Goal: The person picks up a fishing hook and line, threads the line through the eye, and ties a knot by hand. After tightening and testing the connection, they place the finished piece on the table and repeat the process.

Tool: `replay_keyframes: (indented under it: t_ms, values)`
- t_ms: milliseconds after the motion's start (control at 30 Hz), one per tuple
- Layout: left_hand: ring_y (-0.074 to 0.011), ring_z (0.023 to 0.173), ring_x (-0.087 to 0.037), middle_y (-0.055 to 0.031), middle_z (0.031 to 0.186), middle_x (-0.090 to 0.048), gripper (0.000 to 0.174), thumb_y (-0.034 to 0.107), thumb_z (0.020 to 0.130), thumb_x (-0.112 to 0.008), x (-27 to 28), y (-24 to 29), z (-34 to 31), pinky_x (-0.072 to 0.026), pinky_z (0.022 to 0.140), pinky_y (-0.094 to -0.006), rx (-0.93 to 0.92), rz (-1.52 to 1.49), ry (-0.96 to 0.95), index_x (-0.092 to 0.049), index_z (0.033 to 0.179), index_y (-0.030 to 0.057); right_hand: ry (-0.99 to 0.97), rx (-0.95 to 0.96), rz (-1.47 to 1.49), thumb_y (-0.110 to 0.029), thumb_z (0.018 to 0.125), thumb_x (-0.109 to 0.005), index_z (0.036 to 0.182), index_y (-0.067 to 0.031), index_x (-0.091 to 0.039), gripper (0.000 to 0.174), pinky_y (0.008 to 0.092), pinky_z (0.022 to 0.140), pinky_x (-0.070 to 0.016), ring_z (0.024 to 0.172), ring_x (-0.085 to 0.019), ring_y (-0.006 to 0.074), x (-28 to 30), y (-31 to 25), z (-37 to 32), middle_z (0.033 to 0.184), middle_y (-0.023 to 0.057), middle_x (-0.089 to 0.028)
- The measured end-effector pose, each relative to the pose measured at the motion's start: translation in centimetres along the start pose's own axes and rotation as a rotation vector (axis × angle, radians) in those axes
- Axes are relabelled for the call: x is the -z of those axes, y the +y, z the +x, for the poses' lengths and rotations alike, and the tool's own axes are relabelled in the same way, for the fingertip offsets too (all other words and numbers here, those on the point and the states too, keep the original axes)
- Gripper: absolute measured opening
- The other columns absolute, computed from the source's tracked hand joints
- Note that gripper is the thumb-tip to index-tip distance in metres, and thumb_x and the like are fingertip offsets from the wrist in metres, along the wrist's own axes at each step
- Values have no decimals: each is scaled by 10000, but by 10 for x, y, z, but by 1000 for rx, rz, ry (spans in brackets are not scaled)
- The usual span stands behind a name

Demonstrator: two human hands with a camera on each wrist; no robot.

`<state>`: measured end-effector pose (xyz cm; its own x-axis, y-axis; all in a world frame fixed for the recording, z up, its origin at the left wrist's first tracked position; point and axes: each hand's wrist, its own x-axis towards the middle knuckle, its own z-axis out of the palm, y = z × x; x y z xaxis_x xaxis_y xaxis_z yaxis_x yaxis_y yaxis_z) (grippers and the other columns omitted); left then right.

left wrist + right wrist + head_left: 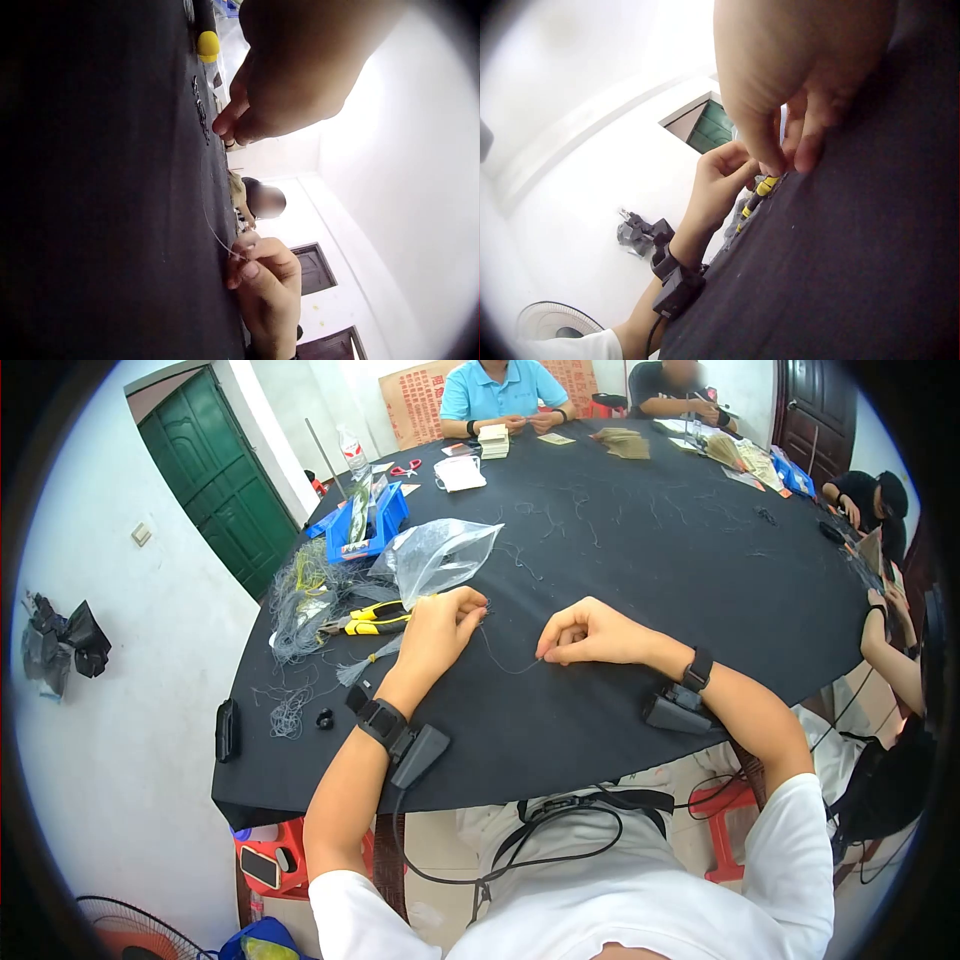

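A thin grey thread (512,669) hangs in a curve between the two hands above the black cloth. Its right end is pinched between thumb and index finger of my right hand (605,633), also seen in the left wrist view (266,296). My left hand (440,632) has thumb and fingertips together at the thread's other end; how the thread lies between them is hard to see. Small dark beaded pieces (200,112) lie just by the left fingertips. In the right wrist view my right hand (802,67) partly hides what it pinches.
Yellow-black pliers (375,620), a clear plastic bag (437,557), a blue bin (386,525) and tangled thread (296,605) lie to the left. Red scissors (406,468) and card stacks (494,442) are farther back. Other people sit around the black-covered table (640,570).
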<state>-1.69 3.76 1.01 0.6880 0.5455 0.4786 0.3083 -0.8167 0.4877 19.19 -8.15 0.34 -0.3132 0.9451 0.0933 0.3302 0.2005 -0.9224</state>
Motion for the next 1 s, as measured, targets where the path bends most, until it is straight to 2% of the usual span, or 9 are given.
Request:
replay_keyframes:
  t_ms: [100, 200, 333, 367, 467, 567, 667, 867, 1000]
  values:
    - [-186, 819, -672, -147, 871, -681, 144, 10, 817, -586, -10, 1, -1, -516, 731, -264, 156, -411, -109, -616, 944, -51, 111, 47, 73, -100, 820, -637, 897, -11, -667, 121, 173, 583, -427, 631, -559, 37, -3, 5, 2, 717, 8, -631]
    - [-167, 857, -660, -140, 895, -674, 161, 4, 826, -575, -18, 12, -5, -515, 748, -252, 201, -601, -150, -608, 973, -53, 245, 55, 112, -99, 824, -636, 900, -3, -660, 124, 180, 606, -447, 651, -572, 49, -3, 7, 3, 731, 15, -631]
    - [-165, 833, -651, -142, 909, -665, 162, 8, 822, -593, -24, 23, -9, -516, 750, -255, 215, -857, -116, -612, 972, -50, 302, 131, -9, -99, 819, -628, 862, -23, -634, 87, 162, 541, -384, 623, -531, 24, -2, -4, -1, 739, -3, -617]
    - [-171, 848, -633, -139, 940, -655, 192, 38, 835, -583, -23, 26, -10, -505, 790, -271, 212, -869, -149, -602, 998, -63, 313, 135, -26, -101, 816, -630, 858, -27, -632, 84, 164, 537, -375, 622, -526, 21, -1, -7, -2, 745, -7, -615]
    - [-139, 841, -623, -115, 931, -659, 201, 67, 832, -596, -26, 28, -13, -493, 736, -240, 247, -939, -146, -614, 1005, -34, 341, 164, -84, -101, 804, -634, 850, -38, -628, 78, 173, 532, -360, 626, -520, 15, -4, -8, -2, 761, -19, -610]
    - [-98, 808, -607, -78, 924, -662, 224, 113, 825, -618, -22, 33, -14, -452, 664, -197, 311, -830, -131, -622, 1021, 4, 362, 223, -179, -87, 789, -634, 854, -48, -632, 76, 183, 543, -369, 641, -533, 21, -4, -8, -2, 774, -31, -605]
    - [-110, 807, -617, -102, 894, -666, 205, 78, 832, -609, -20, 35, -13, -478, 672, -204, 353, -878, -75, -612, 1014, -17, 367, 254, -251, -67, 778, -626, 857, -54, -634, 81, 188, 547, -375, 654, -543, 29, -4, -8, -2, 783, -36, -604]
    - [-46, 756, -580, -61, 875, -671, 281, 126, 838, -606, -19, 36, -13, -337, 522, -157, 358, -892, -145, -580, 1104, 38, 385, 272, -296, -66, 773, -620, 890, -51, -638, 118, 189, 530, -377, 649, -538, 38, -6, -7, -3, 781, -23, -615]
    - [-49, 757, -573, -59, 869, -668, 288, 120, 839, -599, -18, 37, -12, -353, 539, -160, 370, -903, -179, -574, 1114, 40, 415, 286, -299, -87, 772, -626, 928, -54, -639, 161, 199, 523, -382, 609, -510, 45, -5, -8, -2, 764, -15, -623]
